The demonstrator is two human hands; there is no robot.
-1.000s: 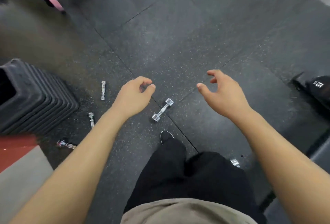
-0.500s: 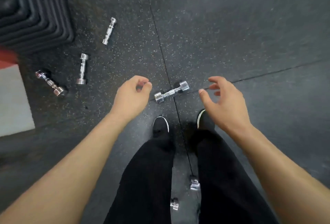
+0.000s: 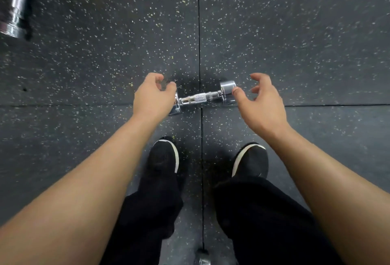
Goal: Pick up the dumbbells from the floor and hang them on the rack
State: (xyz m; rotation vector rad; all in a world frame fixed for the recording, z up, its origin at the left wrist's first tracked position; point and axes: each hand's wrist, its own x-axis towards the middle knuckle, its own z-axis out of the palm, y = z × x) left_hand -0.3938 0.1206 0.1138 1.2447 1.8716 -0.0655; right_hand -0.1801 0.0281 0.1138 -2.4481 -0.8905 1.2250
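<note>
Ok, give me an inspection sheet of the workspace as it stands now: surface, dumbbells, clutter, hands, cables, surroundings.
Surface: dark speckled rubber floor, tile seams crossing under the dumbbell.
Job's things: chrome dumbbell lying on the floor between the hands; second dumbbell at upper left, blurred; a chrome piece at the bottom edge, partly cut off. Rack not in view.
Clutter: nothing seen.
Hands: left hand curled over the dumbbell's left end, holding nothing; right hand open beside the right end; contact cannot be told.
Cables: nothing seen.
Surroundings: the person's black shoes and trousers below.
</note>
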